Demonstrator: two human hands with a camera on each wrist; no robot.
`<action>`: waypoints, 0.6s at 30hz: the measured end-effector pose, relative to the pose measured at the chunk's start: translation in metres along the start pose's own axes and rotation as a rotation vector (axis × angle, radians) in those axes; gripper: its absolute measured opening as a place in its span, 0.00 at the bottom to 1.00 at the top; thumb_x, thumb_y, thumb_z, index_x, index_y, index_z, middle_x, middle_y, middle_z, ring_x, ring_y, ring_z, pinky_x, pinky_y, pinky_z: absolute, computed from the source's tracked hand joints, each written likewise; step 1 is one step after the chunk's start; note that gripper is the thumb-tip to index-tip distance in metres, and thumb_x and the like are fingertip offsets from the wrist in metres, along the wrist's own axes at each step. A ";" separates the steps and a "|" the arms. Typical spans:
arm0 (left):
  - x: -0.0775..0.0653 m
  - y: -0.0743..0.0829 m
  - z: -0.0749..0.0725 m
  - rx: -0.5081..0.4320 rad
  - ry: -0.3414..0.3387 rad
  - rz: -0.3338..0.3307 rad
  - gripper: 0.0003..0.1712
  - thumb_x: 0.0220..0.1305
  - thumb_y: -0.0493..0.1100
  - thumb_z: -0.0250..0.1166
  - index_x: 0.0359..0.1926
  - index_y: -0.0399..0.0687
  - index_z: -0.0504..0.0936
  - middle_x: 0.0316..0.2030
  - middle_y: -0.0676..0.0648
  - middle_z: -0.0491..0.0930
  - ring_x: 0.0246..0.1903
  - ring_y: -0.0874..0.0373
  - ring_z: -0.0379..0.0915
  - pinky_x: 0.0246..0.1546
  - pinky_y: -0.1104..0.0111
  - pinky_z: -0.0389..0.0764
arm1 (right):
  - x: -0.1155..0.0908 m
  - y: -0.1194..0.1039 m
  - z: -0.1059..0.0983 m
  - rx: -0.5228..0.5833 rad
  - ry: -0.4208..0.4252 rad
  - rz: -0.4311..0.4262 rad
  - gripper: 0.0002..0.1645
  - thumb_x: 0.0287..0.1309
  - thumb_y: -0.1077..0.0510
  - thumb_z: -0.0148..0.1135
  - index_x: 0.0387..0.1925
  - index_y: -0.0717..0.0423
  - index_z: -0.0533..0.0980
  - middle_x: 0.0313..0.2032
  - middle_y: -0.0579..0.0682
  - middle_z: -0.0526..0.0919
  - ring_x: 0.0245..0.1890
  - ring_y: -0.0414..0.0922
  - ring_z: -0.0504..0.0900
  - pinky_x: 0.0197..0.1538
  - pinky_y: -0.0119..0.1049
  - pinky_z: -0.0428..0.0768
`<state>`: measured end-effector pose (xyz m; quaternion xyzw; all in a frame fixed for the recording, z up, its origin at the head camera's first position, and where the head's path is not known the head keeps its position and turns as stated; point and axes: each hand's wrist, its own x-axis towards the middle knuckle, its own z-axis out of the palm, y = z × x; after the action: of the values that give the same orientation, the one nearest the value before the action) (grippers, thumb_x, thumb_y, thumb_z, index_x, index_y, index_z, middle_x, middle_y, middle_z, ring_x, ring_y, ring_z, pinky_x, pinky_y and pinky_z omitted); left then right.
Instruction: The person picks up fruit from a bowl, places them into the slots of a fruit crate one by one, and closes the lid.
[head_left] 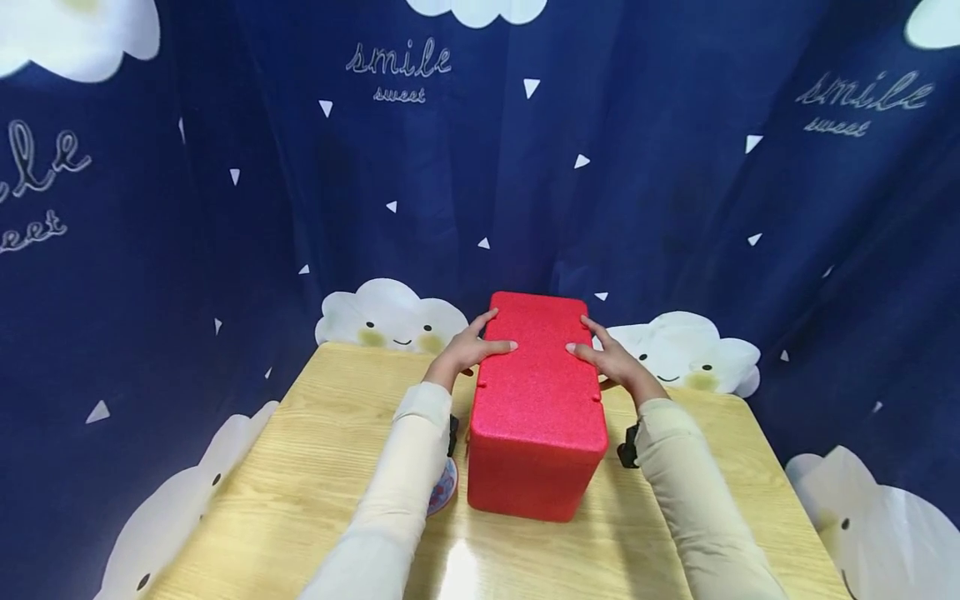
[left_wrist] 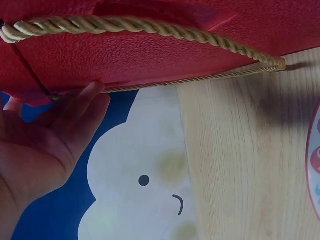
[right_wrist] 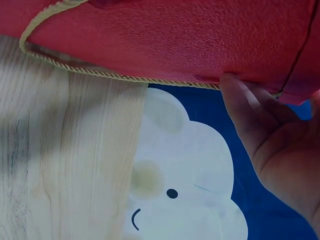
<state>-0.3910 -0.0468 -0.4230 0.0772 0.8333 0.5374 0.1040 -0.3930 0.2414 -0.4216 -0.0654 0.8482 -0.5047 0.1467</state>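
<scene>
A tall red box (head_left: 536, 475) with a fitted lid (head_left: 540, 392) stands on the table in front of me. My left hand (head_left: 465, 350) grips the lid's far left side, thumb on top and fingers along the side. On the far right my right hand (head_left: 617, 362) holds the lid the same way. In the left wrist view, the left fingers (left_wrist: 82, 112) press against the box wall beside a twisted golden rope (left_wrist: 165, 27). The right wrist view shows the right fingers (right_wrist: 240, 105) at the wall, close to a matching rope (right_wrist: 125, 77).
The light wooden table (head_left: 300, 467) has its back edge close behind the box. A round patterned item (head_left: 444, 487) with a pink rim lies left of the box, partly hidden by my left sleeve (head_left: 405, 483). A blue curtain (head_left: 420, 183) with clouds surrounds the table.
</scene>
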 end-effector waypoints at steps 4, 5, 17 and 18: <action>-0.002 0.001 0.003 0.003 -0.010 0.006 0.50 0.49 0.61 0.67 0.71 0.69 0.52 0.62 0.40 0.62 0.51 0.47 0.67 0.37 0.50 0.75 | -0.004 0.003 0.001 -0.003 0.027 -0.012 0.51 0.56 0.37 0.57 0.72 0.35 0.40 0.61 0.65 0.58 0.41 0.56 0.79 0.32 0.50 0.80; -0.002 0.001 0.004 0.013 -0.015 0.012 0.50 0.50 0.61 0.67 0.71 0.68 0.51 0.62 0.40 0.62 0.51 0.47 0.67 0.36 0.51 0.75 | -0.005 0.004 0.001 -0.003 0.038 -0.014 0.50 0.56 0.37 0.57 0.72 0.36 0.41 0.61 0.65 0.59 0.40 0.55 0.79 0.31 0.50 0.80; -0.020 -0.012 0.004 0.094 0.128 0.213 0.37 0.55 0.51 0.66 0.65 0.47 0.67 0.55 0.40 0.72 0.53 0.45 0.68 0.49 0.57 0.71 | -0.041 0.001 0.013 -0.088 0.147 -0.218 0.41 0.61 0.51 0.57 0.71 0.56 0.51 0.58 0.71 0.65 0.52 0.61 0.72 0.37 0.44 0.80; -0.026 -0.014 0.004 0.086 0.147 0.218 0.35 0.55 0.51 0.65 0.64 0.48 0.68 0.56 0.40 0.71 0.53 0.45 0.68 0.49 0.57 0.71 | -0.046 0.001 0.013 -0.079 0.155 -0.232 0.41 0.61 0.53 0.57 0.70 0.57 0.51 0.58 0.71 0.66 0.51 0.61 0.73 0.38 0.44 0.79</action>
<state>-0.3653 -0.0548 -0.4355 0.1324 0.8477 0.5134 -0.0198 -0.3452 0.2430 -0.4196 -0.1294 0.8629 -0.4881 0.0191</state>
